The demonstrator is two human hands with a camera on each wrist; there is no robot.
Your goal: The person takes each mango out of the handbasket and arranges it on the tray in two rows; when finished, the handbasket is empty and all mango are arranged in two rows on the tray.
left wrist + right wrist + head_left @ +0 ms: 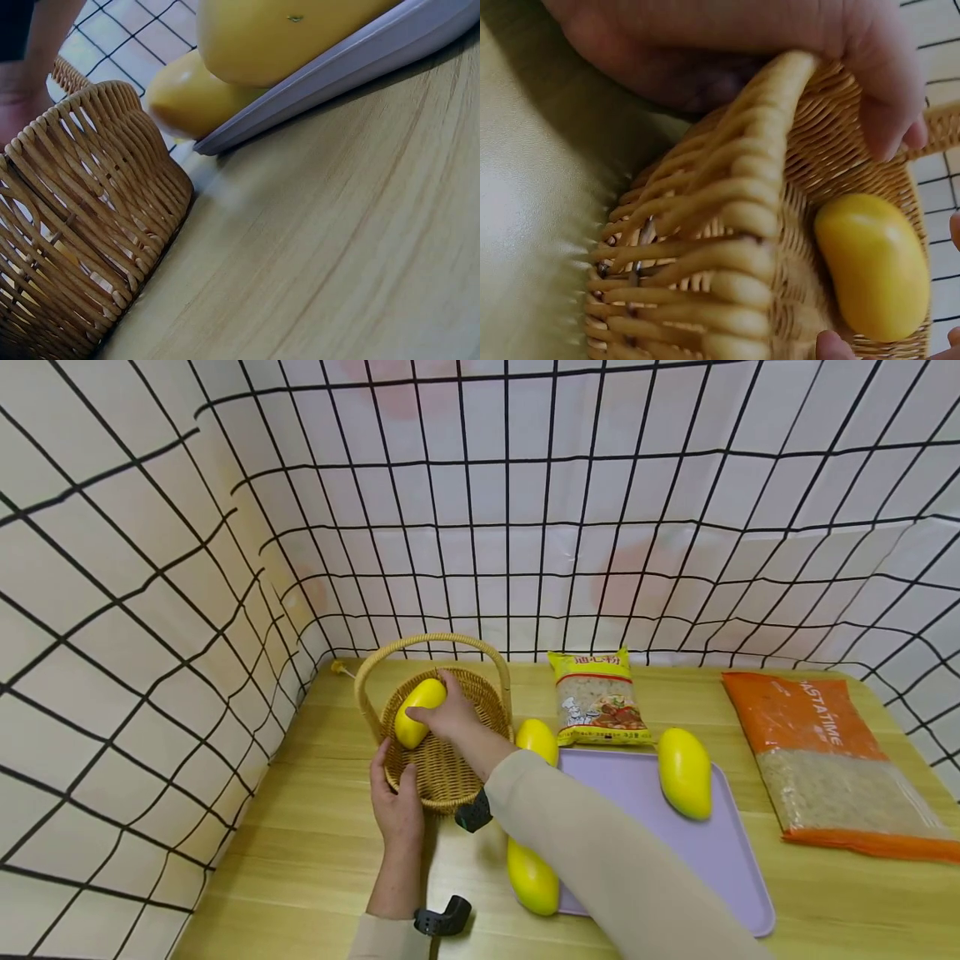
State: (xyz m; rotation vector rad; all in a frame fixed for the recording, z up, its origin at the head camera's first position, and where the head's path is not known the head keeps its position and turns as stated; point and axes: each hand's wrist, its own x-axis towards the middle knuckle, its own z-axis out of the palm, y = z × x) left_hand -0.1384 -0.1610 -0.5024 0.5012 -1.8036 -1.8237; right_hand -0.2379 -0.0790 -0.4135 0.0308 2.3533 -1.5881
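Note:
A yellow mango lies inside the round wicker basket, against its far-left wall. Over that mango reaches my right hand, thumb and fingers spread about it. In the right wrist view, its fingertips show a small gap from the fruit. My left hand grips the near-left rim of the basket, with a digit hooked over the inside. More mangoes lie to the right: one beside the basket, one at the tray's left edge, and one at its far right.
A lilac tray lies right of the basket, partly under my right sleeve. Behind it is a yellow food packet; an orange-and-clear bag lies far right. The basket's tall handle arches above it. Grid-patterned walls surround the wooden table.

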